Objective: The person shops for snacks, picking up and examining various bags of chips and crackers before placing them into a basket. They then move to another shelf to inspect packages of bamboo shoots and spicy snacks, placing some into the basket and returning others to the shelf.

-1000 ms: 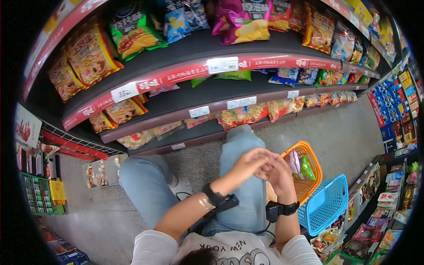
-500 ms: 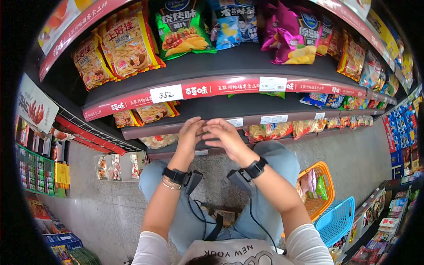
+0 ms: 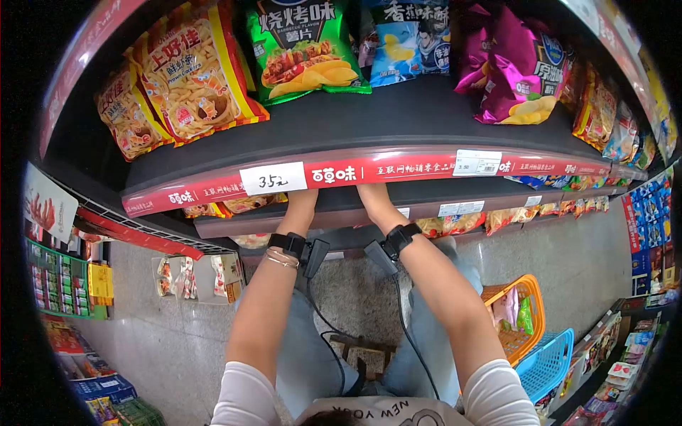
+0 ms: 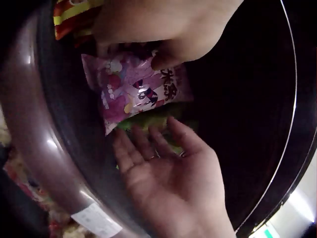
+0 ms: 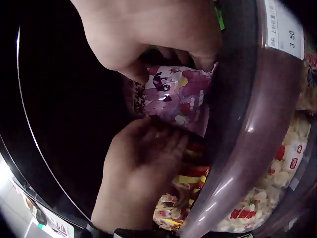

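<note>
Both forearms reach under the red price rail [image 3: 355,172] into the second shelf, so the head view hides the hands. In the left wrist view my right hand [image 4: 163,29] grips the top of a pink cartoon-printed snack packet [image 4: 133,91] that lies on the dark shelf. My left hand [image 4: 153,148] is flat, palm showing and fingers straight, touching a green packet [image 4: 148,124] that lies under the pink one. The right wrist view shows the right hand [image 5: 148,34] curled over the pink packet [image 5: 178,96], with the left hand [image 5: 143,158] just below it.
Large chip bags fill the upper shelf, among them a green bag [image 3: 305,46] and a purple bag [image 3: 522,67]. An orange basket [image 3: 529,298] holding packets and a blue basket [image 3: 550,355] stand on the floor at the right. Orange snack packets [image 5: 173,208] lie beside the left hand.
Both hands rose from the lap beside the orange basket, passed in front of the shelf and went in under the red rail. The head view tilted up toward the shelves.
</note>
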Demonstrator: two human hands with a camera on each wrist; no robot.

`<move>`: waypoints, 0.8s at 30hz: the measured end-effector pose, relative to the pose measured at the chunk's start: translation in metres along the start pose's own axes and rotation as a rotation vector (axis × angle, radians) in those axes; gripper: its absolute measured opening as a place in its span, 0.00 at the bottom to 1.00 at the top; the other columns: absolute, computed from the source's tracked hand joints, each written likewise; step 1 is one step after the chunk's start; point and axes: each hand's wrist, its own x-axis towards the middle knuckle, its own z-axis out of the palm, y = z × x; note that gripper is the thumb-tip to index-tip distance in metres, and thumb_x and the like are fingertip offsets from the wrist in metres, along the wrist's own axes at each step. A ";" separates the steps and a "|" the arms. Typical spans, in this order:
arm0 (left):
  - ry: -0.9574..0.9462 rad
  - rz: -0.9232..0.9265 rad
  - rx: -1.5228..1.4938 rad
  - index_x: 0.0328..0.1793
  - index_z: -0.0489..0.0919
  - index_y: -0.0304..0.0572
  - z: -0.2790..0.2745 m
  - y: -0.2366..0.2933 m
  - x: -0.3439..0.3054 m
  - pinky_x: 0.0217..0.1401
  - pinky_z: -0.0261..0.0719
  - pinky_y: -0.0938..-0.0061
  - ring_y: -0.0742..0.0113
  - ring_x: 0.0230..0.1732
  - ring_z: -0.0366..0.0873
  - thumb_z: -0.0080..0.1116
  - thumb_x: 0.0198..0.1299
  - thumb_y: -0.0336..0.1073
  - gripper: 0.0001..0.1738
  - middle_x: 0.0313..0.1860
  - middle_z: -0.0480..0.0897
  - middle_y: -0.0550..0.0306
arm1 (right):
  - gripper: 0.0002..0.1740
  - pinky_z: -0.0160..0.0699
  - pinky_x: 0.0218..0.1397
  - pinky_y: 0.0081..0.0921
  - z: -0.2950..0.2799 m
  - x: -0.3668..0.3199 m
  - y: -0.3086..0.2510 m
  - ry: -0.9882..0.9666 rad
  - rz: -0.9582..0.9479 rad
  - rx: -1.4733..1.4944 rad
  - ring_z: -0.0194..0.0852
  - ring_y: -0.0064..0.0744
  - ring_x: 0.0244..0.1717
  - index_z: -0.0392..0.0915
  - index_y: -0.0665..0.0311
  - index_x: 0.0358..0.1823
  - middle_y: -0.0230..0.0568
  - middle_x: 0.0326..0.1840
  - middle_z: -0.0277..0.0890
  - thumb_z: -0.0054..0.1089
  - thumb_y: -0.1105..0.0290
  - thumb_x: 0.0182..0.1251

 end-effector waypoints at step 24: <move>-0.157 -0.027 -0.458 0.52 0.75 0.33 0.000 0.009 -0.028 0.50 0.71 0.73 0.67 0.47 0.76 0.66 0.53 0.38 0.23 0.46 0.79 0.53 | 0.28 0.65 0.60 0.27 -0.033 -0.002 -0.015 -0.188 0.137 0.135 0.68 0.28 0.56 0.68 0.69 0.58 0.41 0.56 0.71 0.65 0.66 0.58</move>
